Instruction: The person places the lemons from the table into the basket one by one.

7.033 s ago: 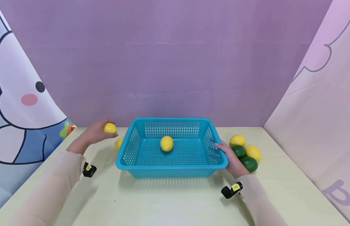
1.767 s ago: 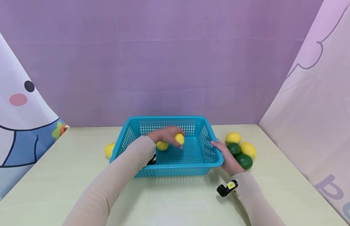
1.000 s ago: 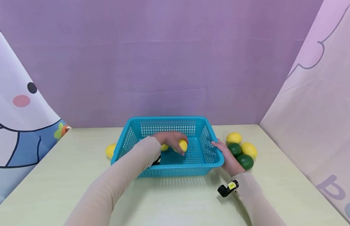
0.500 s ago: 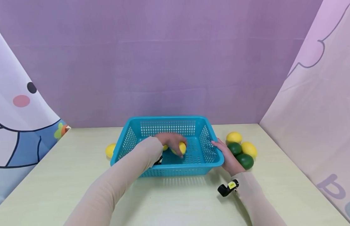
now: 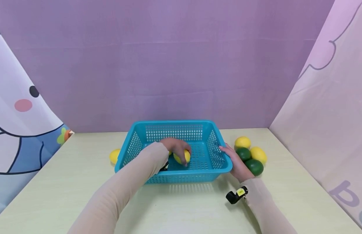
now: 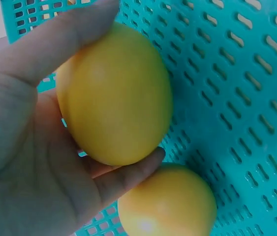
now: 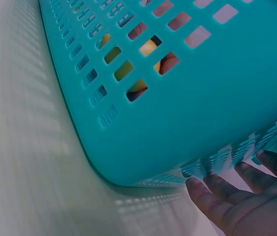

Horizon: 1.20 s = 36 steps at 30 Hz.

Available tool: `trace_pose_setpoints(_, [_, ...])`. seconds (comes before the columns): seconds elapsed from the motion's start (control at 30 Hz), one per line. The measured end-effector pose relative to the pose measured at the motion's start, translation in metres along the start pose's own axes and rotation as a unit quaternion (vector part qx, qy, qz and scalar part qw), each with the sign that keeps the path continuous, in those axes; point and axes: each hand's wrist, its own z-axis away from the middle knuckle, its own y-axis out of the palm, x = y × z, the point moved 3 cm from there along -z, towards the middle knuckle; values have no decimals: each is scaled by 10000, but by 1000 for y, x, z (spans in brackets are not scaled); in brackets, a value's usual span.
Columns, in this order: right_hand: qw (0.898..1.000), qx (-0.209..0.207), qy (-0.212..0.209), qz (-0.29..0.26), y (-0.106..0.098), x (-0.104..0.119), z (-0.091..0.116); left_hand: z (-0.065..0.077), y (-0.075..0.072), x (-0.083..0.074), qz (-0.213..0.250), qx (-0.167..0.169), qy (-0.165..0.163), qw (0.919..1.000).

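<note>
A blue plastic basket (image 5: 179,172) with slotted walls stands on the table. Inside it, my left hand (image 5: 177,148) holds a lemon (image 6: 116,96) between thumb and fingers, low over the basket floor. In the left wrist view a second lemon (image 6: 168,204) lies right beside that hand's fingertips; in the head view the hand largely hides it. My right hand (image 5: 236,162) grips the basket's right side at the rim. From the right wrist view, its fingers (image 7: 249,184) lie against the outer wall, while the thumb is out of that view.
One lemon (image 5: 114,156) sits on the table against the basket's left side. Right of my right hand lie a lemon (image 5: 242,142), another lemon (image 5: 258,155), a dark green fruit (image 5: 243,154) and a second green fruit (image 5: 254,167). A purple backdrop (image 5: 181,65) rises behind the table.
My left hand has brought the lemon from left of the basket into it, then lowered it and shifted slightly left, beside the other lemon. My right hand has stayed at the basket's right side.
</note>
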Motion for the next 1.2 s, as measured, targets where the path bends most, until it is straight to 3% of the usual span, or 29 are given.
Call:
trace_pose_setpoints(0.23, [10000, -13, 19, 34, -1, 0, 0, -3, 2, 3, -108, 165, -139, 9997])
trace_pose_setpoints(0.47, [10000, 58, -60, -15, 0, -1, -1, -1, 2, 4, 192, 27, -176, 9997])
trace_pose_setpoints(0.8, [10000, 9, -60, 2, 0, -1, 1, 2, 0, 3, 217, -235, -163, 9994])
trace_pose_setpoints(1.2, [9999, 71, -127, 44, -1, -2, -3, 9, -9, 6, 452, -243, -149, 9986])
